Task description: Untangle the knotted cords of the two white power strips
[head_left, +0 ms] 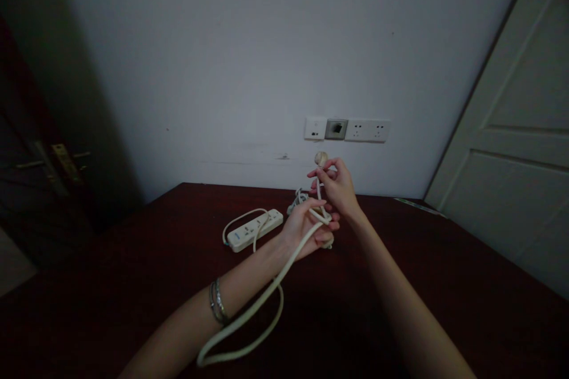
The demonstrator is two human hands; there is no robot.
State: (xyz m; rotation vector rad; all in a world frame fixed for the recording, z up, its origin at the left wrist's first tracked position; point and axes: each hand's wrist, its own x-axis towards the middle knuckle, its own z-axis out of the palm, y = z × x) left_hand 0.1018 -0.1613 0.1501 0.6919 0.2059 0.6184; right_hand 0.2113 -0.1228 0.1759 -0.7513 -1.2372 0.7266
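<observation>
My left hand (306, 225) is closed around a white power cord (262, 302), which loops down past my forearm. Between the fingers of my right hand (335, 183) is the cord's upper end, just below a pale plug (320, 158) held up in front of the wall. To the left, a white power strip (255, 231) lies on the dark red table, with part of the cord crossing over it. A grey tangled bundle (297, 198) sits behind my left hand and is partly hidden. Some pale object (328, 243) shows under my left fingers; I cannot tell what.
A row of wall sockets (367, 130) is fixed above the table (200, 213), with a grey-framed outlet (336, 129) among them. A pale panelled door (515, 148) stands at the right, and a dark door with a brass latch (66, 163) at the left. A thin flat strip (420, 207) lies by the table's back right edge.
</observation>
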